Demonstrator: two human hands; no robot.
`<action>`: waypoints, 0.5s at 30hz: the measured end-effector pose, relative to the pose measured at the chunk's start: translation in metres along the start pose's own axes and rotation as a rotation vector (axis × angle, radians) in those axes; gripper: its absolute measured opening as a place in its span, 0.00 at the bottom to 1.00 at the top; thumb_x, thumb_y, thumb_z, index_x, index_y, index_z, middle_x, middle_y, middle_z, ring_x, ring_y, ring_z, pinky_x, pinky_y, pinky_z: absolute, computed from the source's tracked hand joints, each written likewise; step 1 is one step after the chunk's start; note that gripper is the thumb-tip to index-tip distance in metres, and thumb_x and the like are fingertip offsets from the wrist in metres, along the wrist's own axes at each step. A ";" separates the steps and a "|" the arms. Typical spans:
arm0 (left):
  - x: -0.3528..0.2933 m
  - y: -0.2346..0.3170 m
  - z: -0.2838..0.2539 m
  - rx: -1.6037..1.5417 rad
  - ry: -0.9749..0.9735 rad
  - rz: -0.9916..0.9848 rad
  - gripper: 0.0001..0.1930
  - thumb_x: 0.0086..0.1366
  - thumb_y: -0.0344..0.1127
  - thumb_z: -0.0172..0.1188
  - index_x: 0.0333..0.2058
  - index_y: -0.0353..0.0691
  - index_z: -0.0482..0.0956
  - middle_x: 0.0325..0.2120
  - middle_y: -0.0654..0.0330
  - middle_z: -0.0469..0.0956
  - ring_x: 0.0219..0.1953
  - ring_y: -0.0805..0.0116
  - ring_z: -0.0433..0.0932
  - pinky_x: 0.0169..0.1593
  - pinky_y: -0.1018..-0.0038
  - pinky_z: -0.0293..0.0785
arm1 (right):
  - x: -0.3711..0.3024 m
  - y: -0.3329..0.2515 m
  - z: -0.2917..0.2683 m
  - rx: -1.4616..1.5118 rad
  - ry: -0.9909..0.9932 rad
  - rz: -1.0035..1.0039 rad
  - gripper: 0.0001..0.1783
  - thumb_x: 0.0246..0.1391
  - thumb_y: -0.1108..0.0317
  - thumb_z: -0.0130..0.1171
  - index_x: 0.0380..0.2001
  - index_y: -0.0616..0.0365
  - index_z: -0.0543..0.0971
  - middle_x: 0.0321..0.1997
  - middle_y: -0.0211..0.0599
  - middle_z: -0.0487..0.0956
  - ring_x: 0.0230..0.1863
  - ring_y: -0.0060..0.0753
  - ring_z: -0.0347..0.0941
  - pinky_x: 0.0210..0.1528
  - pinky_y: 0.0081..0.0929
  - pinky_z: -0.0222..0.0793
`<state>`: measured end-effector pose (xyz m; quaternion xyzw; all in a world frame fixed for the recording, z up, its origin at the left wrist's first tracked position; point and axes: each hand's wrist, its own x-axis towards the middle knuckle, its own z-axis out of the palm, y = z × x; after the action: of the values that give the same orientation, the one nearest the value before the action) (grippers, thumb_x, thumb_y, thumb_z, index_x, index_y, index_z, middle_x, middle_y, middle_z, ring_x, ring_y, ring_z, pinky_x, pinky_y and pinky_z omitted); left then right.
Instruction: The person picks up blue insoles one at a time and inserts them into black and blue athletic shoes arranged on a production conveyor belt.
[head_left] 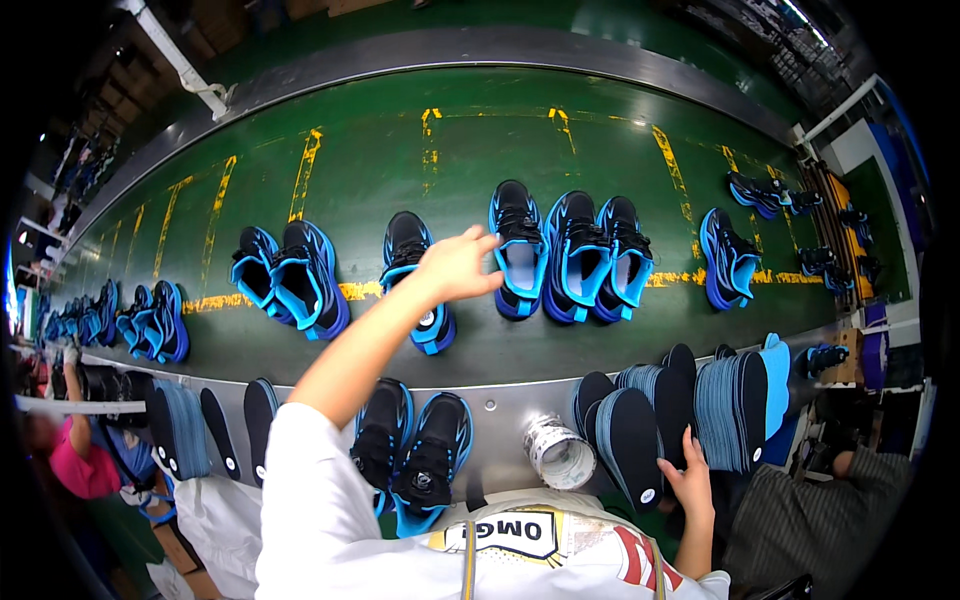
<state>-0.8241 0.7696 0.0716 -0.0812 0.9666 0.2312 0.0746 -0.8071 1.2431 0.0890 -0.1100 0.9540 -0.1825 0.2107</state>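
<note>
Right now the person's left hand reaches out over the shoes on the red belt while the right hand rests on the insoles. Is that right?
Not quite: the belt is green, not red, as the head view shows. The left hand does reach out over the shoes, and the right hand rests on the insoles.

I'm working on a shoe factory line: a long green conveyor belt (400, 170) with worn yellow markings carries rows of black-and-blue sneakers (590, 260), and stacks of dark flat insoles (720, 400) stand along its grey metal edge (500, 400).
</note>
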 end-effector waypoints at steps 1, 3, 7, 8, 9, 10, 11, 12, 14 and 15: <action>0.005 0.006 0.011 0.034 0.211 0.094 0.28 0.47 0.45 0.58 0.48 0.44 0.65 0.38 0.51 0.68 0.35 0.55 0.72 0.37 0.65 0.69 | -0.002 0.001 0.002 -0.020 0.010 -0.017 0.36 0.42 0.66 0.58 0.56 0.56 0.57 0.53 0.63 0.60 0.52 0.57 0.60 0.51 0.34 0.59; 0.025 0.002 0.032 0.240 0.352 0.238 0.33 0.48 0.41 0.59 0.53 0.47 0.57 0.40 0.51 0.63 0.34 0.56 0.72 0.34 0.66 0.69 | 0.003 0.001 0.006 -0.062 0.046 -0.064 0.38 0.42 0.66 0.59 0.57 0.57 0.56 0.56 0.65 0.55 0.56 0.58 0.56 0.54 0.34 0.56; 0.066 -0.010 0.062 0.169 0.360 0.182 0.31 0.51 0.38 0.56 0.54 0.47 0.56 0.36 0.53 0.66 0.31 0.57 0.73 0.33 0.64 0.70 | 0.010 -0.007 0.008 -0.092 0.056 0.011 0.38 0.43 0.64 0.58 0.57 0.59 0.54 0.58 0.64 0.53 0.57 0.60 0.53 0.56 0.36 0.54; 0.066 -0.007 0.055 0.088 0.327 0.150 0.30 0.53 0.40 0.56 0.54 0.45 0.56 0.37 0.52 0.69 0.32 0.54 0.73 0.35 0.62 0.69 | 0.010 -0.010 0.003 -0.068 0.055 0.011 0.36 0.44 0.63 0.58 0.56 0.61 0.56 0.57 0.64 0.55 0.57 0.59 0.54 0.56 0.37 0.54; 0.065 -0.003 0.049 0.011 0.311 0.101 0.30 0.53 0.40 0.55 0.54 0.44 0.55 0.37 0.50 0.70 0.33 0.52 0.73 0.36 0.61 0.69 | 0.013 -0.006 -0.003 -0.050 0.105 -0.030 0.35 0.44 0.63 0.57 0.55 0.62 0.58 0.56 0.64 0.56 0.57 0.58 0.54 0.56 0.37 0.54; 0.063 0.001 0.043 -0.065 0.295 0.051 0.29 0.54 0.41 0.55 0.53 0.44 0.55 0.37 0.49 0.71 0.35 0.51 0.73 0.37 0.61 0.69 | 0.016 0.002 -0.010 -0.033 0.156 -0.072 0.34 0.45 0.63 0.57 0.54 0.63 0.59 0.55 0.64 0.58 0.57 0.57 0.55 0.56 0.37 0.54; 0.061 0.005 0.040 -0.144 0.273 0.002 0.29 0.54 0.41 0.54 0.53 0.43 0.55 0.38 0.48 0.71 0.36 0.50 0.72 0.38 0.60 0.69 | 0.018 0.011 -0.017 -0.016 0.204 -0.109 0.32 0.46 0.63 0.57 0.53 0.64 0.60 0.54 0.63 0.59 0.57 0.56 0.55 0.56 0.37 0.53; 0.059 0.002 0.040 -0.201 0.271 0.005 0.25 0.56 0.46 0.52 0.49 0.40 0.60 0.36 0.45 0.73 0.38 0.47 0.71 0.39 0.60 0.68 | 0.028 0.008 -0.026 0.056 0.330 -0.135 0.27 0.47 0.65 0.55 0.50 0.65 0.65 0.51 0.61 0.64 0.55 0.51 0.60 0.54 0.34 0.55; 0.049 0.001 0.044 -0.203 0.234 -0.042 0.23 0.56 0.48 0.51 0.44 0.39 0.65 0.34 0.44 0.73 0.36 0.47 0.72 0.38 0.61 0.68 | 0.059 -0.024 -0.050 0.253 0.382 -0.179 0.21 0.46 0.68 0.56 0.44 0.69 0.70 0.44 0.52 0.71 0.41 0.38 0.71 0.44 0.27 0.64; 0.042 0.000 0.046 -0.201 0.216 -0.071 0.22 0.56 0.50 0.51 0.42 0.38 0.67 0.32 0.44 0.73 0.36 0.46 0.72 0.37 0.61 0.68 | 0.068 -0.075 -0.060 0.426 0.311 -0.214 0.16 0.47 0.70 0.56 0.39 0.68 0.73 0.36 0.38 0.74 0.29 0.19 0.69 0.33 0.16 0.64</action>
<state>-0.8597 0.7855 0.0231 -0.1470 0.9375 0.3141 -0.0301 -0.8836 1.1734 0.1445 -0.1342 0.8981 -0.4146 0.0594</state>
